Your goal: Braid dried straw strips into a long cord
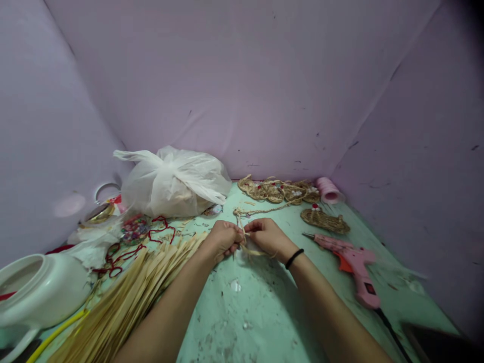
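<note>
Both hands meet near the middle of the green table. My left hand (226, 239) is closed, its fingers pinching a braided straw cord (260, 212). From the other side my right hand (269, 236) grips strands at the same end of the cord, thumb and forefinger together; a black band circles that wrist. Loose strand ends stick out below the fingers. Beyond the hands the cord runs away and bends right toward several small woven straw slippers (276, 191) along the wall. A bundle of flat dry straw strips (139, 297) lies beside my left forearm.
A knotted white plastic bag (177, 184) sits at the back left. A white pot (49, 287) lies at the left, near red yarn (162, 229). To the right are a pink glue gun (351, 262), a single woven slipper (325, 220) and a pink thread spool (328, 190). Walls surround the table.
</note>
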Demonstrator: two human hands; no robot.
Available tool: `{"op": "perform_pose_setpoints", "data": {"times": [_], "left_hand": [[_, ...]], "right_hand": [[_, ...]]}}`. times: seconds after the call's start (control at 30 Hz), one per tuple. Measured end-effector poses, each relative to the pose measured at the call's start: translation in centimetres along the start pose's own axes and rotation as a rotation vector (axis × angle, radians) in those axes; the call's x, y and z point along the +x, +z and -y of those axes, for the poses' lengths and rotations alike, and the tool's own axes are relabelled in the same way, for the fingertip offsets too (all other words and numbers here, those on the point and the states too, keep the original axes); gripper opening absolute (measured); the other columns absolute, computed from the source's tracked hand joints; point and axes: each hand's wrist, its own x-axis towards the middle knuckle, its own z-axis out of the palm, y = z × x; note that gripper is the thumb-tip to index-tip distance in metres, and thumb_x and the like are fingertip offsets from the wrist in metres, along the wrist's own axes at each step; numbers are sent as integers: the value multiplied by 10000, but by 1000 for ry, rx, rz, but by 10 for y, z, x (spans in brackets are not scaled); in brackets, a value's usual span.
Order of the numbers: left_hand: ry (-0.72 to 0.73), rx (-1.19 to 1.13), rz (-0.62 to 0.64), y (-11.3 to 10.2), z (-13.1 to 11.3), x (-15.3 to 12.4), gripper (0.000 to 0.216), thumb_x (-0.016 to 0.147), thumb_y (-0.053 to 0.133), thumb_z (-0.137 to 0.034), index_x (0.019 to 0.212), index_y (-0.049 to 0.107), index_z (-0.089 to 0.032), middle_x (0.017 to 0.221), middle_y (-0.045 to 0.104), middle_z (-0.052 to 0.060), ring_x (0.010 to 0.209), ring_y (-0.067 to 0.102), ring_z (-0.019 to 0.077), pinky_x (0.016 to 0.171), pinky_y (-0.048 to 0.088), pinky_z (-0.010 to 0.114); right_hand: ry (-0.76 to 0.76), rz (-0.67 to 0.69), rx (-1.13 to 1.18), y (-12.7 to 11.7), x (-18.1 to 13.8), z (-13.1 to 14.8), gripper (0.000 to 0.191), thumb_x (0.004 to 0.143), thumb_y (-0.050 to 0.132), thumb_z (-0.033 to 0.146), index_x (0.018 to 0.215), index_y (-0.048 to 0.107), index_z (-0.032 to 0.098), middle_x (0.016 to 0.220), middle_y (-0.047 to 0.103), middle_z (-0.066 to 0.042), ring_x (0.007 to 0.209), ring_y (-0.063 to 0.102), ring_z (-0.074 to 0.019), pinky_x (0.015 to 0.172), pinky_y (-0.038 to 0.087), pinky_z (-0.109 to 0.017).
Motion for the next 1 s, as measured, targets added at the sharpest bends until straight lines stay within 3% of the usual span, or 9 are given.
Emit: {"op": "perform_pose_setpoints", "data": {"times": [0.23, 0.47, 0.6, 0.73, 0.83, 0.9, 1.0], "left_hand": [[-35, 18, 10, -1, -3, -3, 71, 566, 490, -88, 617, 491, -138, 433, 522, -29, 257, 295, 30, 285, 145, 164], [42, 17, -54, 4, 1, -3, 95, 529, 467, -54, 577, 477, -136, 407, 489, -31, 271, 322, 39, 294, 178, 167], [64, 114, -12, 1, -2, -6, 128, 527, 468, -48, 619, 484, -137, 430, 514, -20, 288, 348, 50, 309, 195, 167], [47, 242, -33, -2, -2, -6, 177, 521, 470, -54, 667, 484, -154, 398, 499, -36, 273, 339, 62, 324, 193, 171], [122, 305, -18, -3, 2, -3, 130, 515, 502, -68, 619, 532, -139, 389, 455, -50, 313, 357, 61, 356, 222, 178], [201, 357, -61, -1, 7, 0, 37, 529, 551, -128, 562, 567, -124, 395, 429, -46, 365, 366, 62, 381, 237, 183], [262, 431, -184, 2, 14, 5, 103, 548, 578, -213, 528, 601, -115, 402, 410, -39, 417, 360, 67, 402, 225, 187]], "right_hand": [[64, 140, 125, -6, -6, 1, 47, 577, 597, 135, 553, 614, 98, 453, 542, 10, 410, 414, -57, 416, 323, -170], [16, 11, 7, -5, -5, 0, 123, 563, 618, 212, 506, 598, 104, 350, 384, 66, 363, 252, -34, 370, 181, -186], [47, -28, 114, -4, -8, 2, 124, 532, 624, 226, 513, 581, 111, 373, 410, 57, 364, 282, -42, 377, 187, -197], [112, -4, 260, -7, -11, 6, 156, 520, 621, 240, 496, 502, 143, 354, 342, 80, 330, 222, -31, 359, 120, -203], [123, 20, 312, -7, -12, 8, 190, 517, 609, 233, 462, 446, 154, 352, 325, 78, 322, 202, -26, 353, 87, -207], [121, 9, 321, -6, -12, 8, 181, 509, 606, 220, 456, 447, 150, 358, 333, 74, 323, 208, -24, 350, 84, -208], [109, -21, 297, -3, -11, 7, 167, 513, 605, 215, 457, 464, 145, 361, 345, 70, 323, 227, -29, 346, 95, -209]]}}
